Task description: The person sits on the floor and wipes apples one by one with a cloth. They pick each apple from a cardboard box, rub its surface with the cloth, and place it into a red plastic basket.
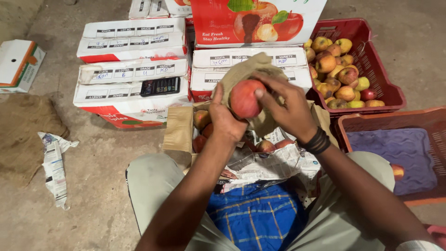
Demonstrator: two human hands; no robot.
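Cupping from either side, a red apple [245, 98] is clamped between left hand [225, 118] and right hand [288, 109], brown cloth [246, 69] draped behind the grip.

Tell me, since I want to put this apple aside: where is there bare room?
Bare floor lies between the crumpled newspaper and the person's leg. The purple tray liner in the near orange crate is almost bare, with one apple at its edge. Crowded: the red crate of apples, the stacked cartons, and the open box under both hands.
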